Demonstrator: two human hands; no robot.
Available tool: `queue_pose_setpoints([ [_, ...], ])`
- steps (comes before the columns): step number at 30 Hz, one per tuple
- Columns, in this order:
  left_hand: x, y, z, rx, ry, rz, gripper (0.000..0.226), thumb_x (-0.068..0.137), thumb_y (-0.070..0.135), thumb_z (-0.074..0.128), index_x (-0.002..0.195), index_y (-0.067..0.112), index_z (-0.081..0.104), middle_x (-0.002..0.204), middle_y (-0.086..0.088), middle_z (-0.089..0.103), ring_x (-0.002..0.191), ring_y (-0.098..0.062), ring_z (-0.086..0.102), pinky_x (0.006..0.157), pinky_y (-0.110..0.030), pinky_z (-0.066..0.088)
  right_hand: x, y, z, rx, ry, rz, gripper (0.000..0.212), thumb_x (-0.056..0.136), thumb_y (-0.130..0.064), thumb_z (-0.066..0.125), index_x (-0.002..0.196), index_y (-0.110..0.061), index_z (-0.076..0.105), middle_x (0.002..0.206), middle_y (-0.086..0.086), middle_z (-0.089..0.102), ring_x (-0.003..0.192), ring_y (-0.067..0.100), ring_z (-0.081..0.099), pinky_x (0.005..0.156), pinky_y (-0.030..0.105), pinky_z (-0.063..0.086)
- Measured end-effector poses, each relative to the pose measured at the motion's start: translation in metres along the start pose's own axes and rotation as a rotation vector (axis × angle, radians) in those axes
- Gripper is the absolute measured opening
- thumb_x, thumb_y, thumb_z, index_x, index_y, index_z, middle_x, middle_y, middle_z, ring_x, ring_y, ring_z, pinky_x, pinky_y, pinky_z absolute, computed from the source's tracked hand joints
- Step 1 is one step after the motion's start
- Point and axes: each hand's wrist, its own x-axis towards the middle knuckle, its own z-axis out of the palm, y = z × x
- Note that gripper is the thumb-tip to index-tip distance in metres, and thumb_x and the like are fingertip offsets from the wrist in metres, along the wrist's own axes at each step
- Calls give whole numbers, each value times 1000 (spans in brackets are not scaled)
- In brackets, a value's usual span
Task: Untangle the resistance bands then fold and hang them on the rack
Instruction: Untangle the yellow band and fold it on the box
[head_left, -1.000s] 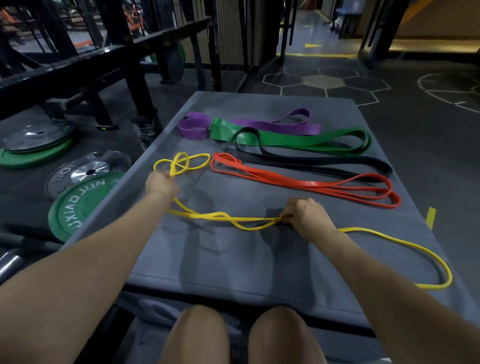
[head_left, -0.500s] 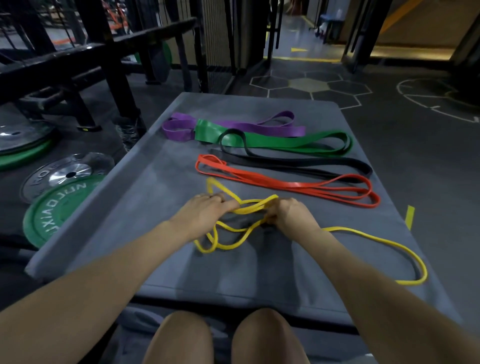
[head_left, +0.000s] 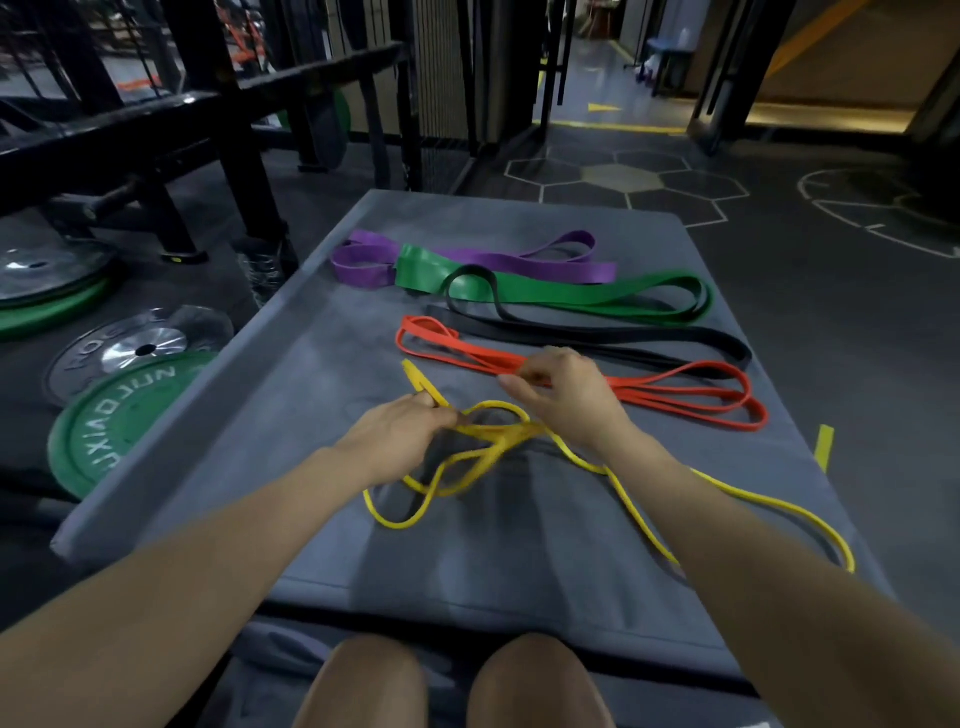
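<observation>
Seated person, bare knees at 6 o'clock, both forearms reaching out over a grey padded tabletop (head_left: 322, 332).

Left hand (head_left: 397, 434): fingers curled round a bunch of strands of the yellow band (head_left: 636, 512), gripping it at the tangled part near the middle of the tabletop. One short end of the band sticks out past the fingers toward 11 o'clock.

Right hand (head_left: 563, 400): raised just above the knot, fingers bent, thumb and forefinger close together. It looks to be pinching nothing, though the view is blurred there and a thin strand could be hidden.

Yellow band: knotted loops lie between and below the two hands, with a loose loop hanging toward 7 o'clock. One long loop runs under the right forearm out to 4 o'clock, near the tabletop's right edge.

Other bands laid out flat and lengthwise beyond the hands, toward 12 o'clock:
- red band (head_left: 691, 397), nearest, partly under the right hand
- black band (head_left: 623, 340), next out, one end curling over the green
- green band (head_left: 571, 293)
- purple band (head_left: 363, 265), farthest

Floor at 9 o'clock: a green weight plate (head_left: 109, 421) with white lettering, a silver-hubbed plate (head_left: 135, 348) behind it. Black steel frame (head_left: 171, 119) at 10 to 11 o'clock.
</observation>
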Motion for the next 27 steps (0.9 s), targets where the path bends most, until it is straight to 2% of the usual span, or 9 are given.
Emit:
queue_pose_setpoints([
  [2, 0, 4, -2, 29, -13, 2, 59, 89, 3, 39, 135, 40, 42, 126, -1, 47, 120, -25, 46, 92, -36, 43, 18, -20, 14, 43, -109, -10, 35, 90, -39, 58, 85, -7, 70, 81, 9, 66, 79, 23, 59, 69, 31, 41],
  [4, 0, 7, -6, 58, -36, 3, 66, 86, 0, 38, 137, 42, 40, 136, 0, 43, 122, -25, 46, 93, -35, 43, 29, -35, 31, 85, -217, 19, 42, 92, -40, 54, 78, -3, 66, 67, 9, 57, 65, 20, 50, 57, 29, 35],
  [7, 1, 9, -9, 98, -65, 25, 62, 88, 1, 40, 137, 40, 40, 136, -2, 43, 123, -26, 44, 95, -35, 42, 39, -41, 53, 150, -249, 124, 41, 92, -31, 57, 67, 1, 64, 51, 2, 47, 52, 11, 39, 46, 24, 25],
  [10, -2, 6, -5, 80, -6, 70, 49, 92, 12, 43, 134, 38, 45, 133, 3, 46, 122, -23, 47, 94, -32, 42, 46, -36, 47, 333, -104, 248, 32, 91, -12, 54, 66, 6, 63, 56, 11, 55, 54, 8, 45, 53, 25, 33],
  [13, -6, 3, -9, 28, 21, 3, 54, 89, 13, 47, 138, 34, 38, 134, 4, 48, 122, -22, 50, 94, -34, 42, 49, -18, 16, 584, 123, 413, 37, 93, -6, 45, 57, -9, 54, 60, 13, 59, 51, 13, 51, 56, 25, 39],
  [17, -7, 1, -21, 55, 13, -123, 56, 86, 13, 50, 136, 33, 35, 133, 4, 52, 120, -22, 51, 91, -35, 44, 33, 19, -39, 727, 473, 560, 31, 93, -7, 41, 63, -12, 44, 57, 6, 49, 39, 8, 46, 45, 21, 37],
  [20, -9, -5, -27, 125, 33, -206, 38, 84, 14, 50, 119, 29, 52, 126, 3, 56, 116, -23, 53, 87, -34, 45, 7, 53, -74, 496, 657, 669, 26, 95, -15, 39, 71, -10, 46, 62, 4, 48, 58, 19, 48, 62, 28, 35],
  [23, -10, -14, -30, 92, 141, -316, 18, 82, 19, 56, 99, 22, 62, 113, -7, 60, 106, -30, 57, 84, -37, 48, -24, 84, -96, 381, 758, 831, 24, 90, -25, 36, 85, -6, 50, 82, 15, 52, 81, 27, 53, 71, 32, 36],
  [27, -4, -15, -30, -224, 265, -499, 16, 83, 11, 55, 95, 15, 66, 105, -15, 65, 101, -35, 60, 84, -40, 48, -65, 107, -104, 305, 665, 983, 28, 91, -21, 40, 97, 1, 57, 93, 22, 56, 92, 34, 60, 78, 39, 46],
])
